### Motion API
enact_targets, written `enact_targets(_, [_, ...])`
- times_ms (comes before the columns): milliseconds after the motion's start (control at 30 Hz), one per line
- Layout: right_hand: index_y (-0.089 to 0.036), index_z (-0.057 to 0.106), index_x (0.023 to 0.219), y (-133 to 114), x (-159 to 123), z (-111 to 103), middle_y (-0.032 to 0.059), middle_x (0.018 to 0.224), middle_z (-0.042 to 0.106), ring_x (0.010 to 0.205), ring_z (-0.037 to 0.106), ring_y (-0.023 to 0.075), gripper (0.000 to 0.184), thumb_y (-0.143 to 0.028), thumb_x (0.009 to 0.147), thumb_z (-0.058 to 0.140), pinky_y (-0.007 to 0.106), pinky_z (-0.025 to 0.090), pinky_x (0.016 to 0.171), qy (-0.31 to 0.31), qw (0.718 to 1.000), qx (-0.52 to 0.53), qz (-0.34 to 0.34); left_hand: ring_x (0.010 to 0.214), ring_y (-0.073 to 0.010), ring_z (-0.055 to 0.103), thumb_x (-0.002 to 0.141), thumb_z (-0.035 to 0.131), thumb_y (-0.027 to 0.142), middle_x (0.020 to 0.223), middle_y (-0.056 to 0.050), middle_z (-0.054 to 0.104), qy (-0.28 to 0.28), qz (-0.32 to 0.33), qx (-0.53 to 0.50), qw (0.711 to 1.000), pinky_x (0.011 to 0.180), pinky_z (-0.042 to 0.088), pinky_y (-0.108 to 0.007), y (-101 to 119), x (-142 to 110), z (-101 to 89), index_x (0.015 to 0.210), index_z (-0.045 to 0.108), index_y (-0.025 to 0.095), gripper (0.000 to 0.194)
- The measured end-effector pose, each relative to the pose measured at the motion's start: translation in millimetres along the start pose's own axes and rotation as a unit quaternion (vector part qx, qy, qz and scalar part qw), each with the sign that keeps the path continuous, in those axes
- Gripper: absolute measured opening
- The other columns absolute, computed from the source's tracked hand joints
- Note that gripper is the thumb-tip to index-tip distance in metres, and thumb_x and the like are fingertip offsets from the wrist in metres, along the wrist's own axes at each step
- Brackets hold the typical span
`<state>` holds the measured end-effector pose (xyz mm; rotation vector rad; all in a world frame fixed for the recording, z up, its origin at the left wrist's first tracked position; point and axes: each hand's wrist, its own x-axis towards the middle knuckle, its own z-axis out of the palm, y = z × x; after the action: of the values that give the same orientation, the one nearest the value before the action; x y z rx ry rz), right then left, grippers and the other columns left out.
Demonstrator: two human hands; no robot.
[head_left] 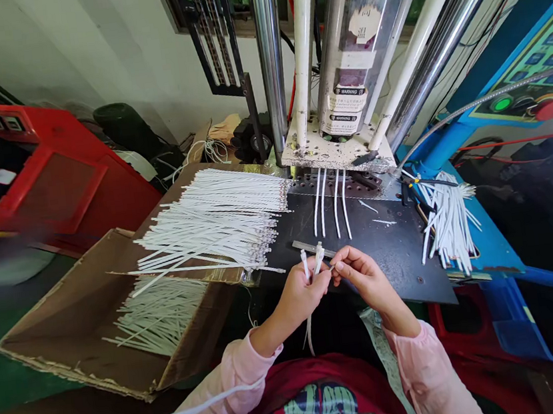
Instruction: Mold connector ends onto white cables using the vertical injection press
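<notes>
My left hand (304, 287) is closed around a few white cables (319, 253). Their end pieces stick up above the fingers, and thin tails hang down below the hand. Close beside it, my right hand (360, 274) pinches at the ends, its fingertips almost touching my left thumb; what lies between them is too small to make out. Just behind both hands a flat metal strip (304, 248) rests on the dark machine table (393, 253). Beyond it, several white cables (322, 204) run from under the press plate (337, 149) toward me.
A large pile of white cables (212, 221) covers a cardboard sheet on the left, above an open cardboard box (69, 326) holding more. Another cable bundle (449, 219) lies at the right on the blue bench. A control panel with a red button (551, 109) stands at upper right.
</notes>
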<state>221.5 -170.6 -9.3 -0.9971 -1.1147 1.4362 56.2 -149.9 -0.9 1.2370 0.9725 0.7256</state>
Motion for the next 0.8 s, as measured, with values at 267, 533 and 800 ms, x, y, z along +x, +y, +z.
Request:
enact_targets(267, [-0.021,0.067,0.091,4,1,0,-0.0010,0.074,0.063,0.067,0.058,0.0118,0.020,-0.040,0.091,0.070,0.025,0.049,0.067,0.004,1.000,0.020,0.004,0.039,-0.0040,0.027,0.082,0.064,0.052,0.047,0.010,0.036,0.008,-0.030,-0.051,0.998,0.040,0.021,-0.020,1,-3,1.6,0.072,0.053,0.018,0.037])
enact_targets(533, [-0.020,0.070,0.087,7,6,6,-0.0010,0.070,0.063,0.062,0.055,0.0110,0.026,-0.044,0.083,0.077,0.023,0.047,0.059,0.032,0.994,0.089,0.053,0.036,-0.0007,0.019,0.076,0.068,0.058,0.050,0.009,0.042,-0.034,-0.111,-0.200,0.973,0.035,0.014,-0.017,13,-6,1.4,0.080,0.058,0.015,0.044])
enact_targets(800, [-0.021,0.069,0.090,4,8,10,-0.0019,0.069,0.061,0.065,0.056,0.0117,0.023,-0.043,0.085,0.075,0.024,0.046,0.063,0.019,0.998,0.060,0.018,0.035,0.0006,0.020,0.072,0.069,0.038,0.050,0.009,0.044,-0.065,-0.160,-0.240,0.955,0.035,0.011,-0.016,20,-6,-6.4,0.079,0.060,0.014,0.028])
